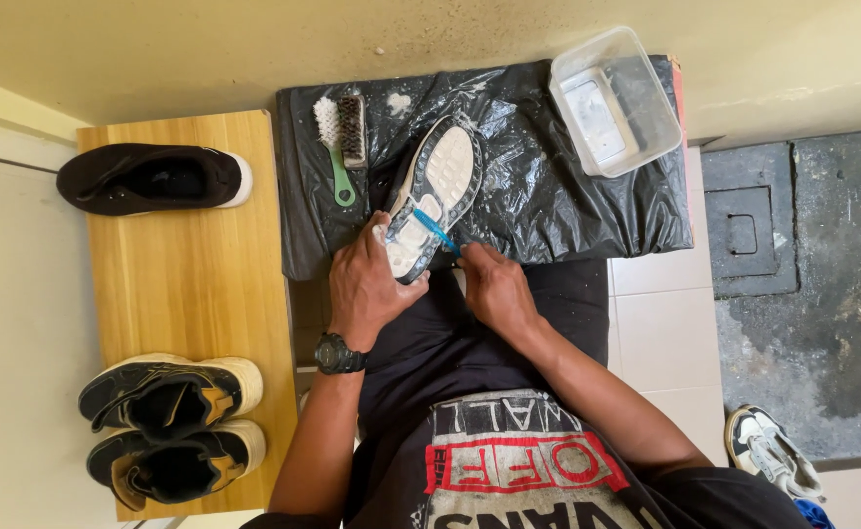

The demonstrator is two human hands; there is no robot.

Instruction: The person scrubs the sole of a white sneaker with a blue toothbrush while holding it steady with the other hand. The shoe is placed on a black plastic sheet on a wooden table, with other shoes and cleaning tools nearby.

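Note:
A shoe [442,181] lies sole-up on a black plastic sheet [548,196], its pale sole wet and soapy. My left hand [371,284] grips the heel end of the shoe. My right hand [494,286] holds a small blue toothbrush [436,229] with its head against the sole near the heel. A black watch [337,355] is on my left wrist.
A green-handled scrub brush [337,137] lies on the sheet to the left of the shoe. A clear plastic tub [615,98] with water stands at the sheet's right end. A wooden bench [190,294] holds a black shoe [151,178] and a black-and-tan pair [171,426]. Another sneaker [771,453] lies on the floor.

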